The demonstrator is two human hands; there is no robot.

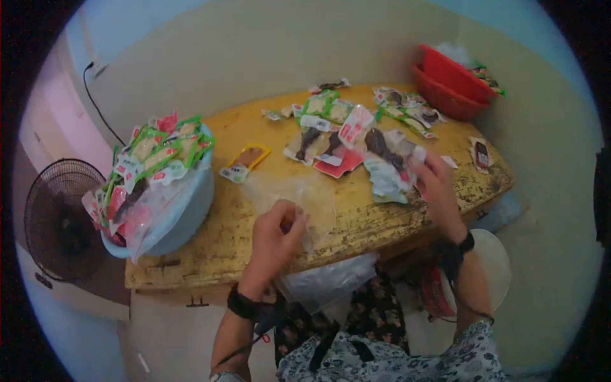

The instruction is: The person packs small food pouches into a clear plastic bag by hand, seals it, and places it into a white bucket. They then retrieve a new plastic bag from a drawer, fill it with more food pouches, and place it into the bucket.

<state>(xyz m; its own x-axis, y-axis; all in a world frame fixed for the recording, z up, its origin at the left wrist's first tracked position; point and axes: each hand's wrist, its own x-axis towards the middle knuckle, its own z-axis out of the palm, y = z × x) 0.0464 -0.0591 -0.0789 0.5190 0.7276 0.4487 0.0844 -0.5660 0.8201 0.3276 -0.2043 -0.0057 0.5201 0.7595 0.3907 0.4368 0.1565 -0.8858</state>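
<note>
My left hand [273, 229] is closed at the table's front edge, fingers pinching a clear plastic bag [318, 200] that lies spread on the wood. To the right, my right hand [440, 191] is closed on the edge of a food packet [405, 164] at the right side of a loose pile. Its fingertips are blurred. Around it lie a clear packet with dark contents [377, 141], a whitish-blue packet [385, 181], a red packet [342, 163] and a white-and-red packet [356, 126]. Green-edged packets [330, 108] lie behind these.
A light-blue tub [197, 210] heaped with packets stands on the table's left. A yellow-edged packet [247, 160] lies near it. Red basins [445, 95] are stacked at the back right, near a mobile phone [481, 155]. A fan [63, 219] stands left of the table.
</note>
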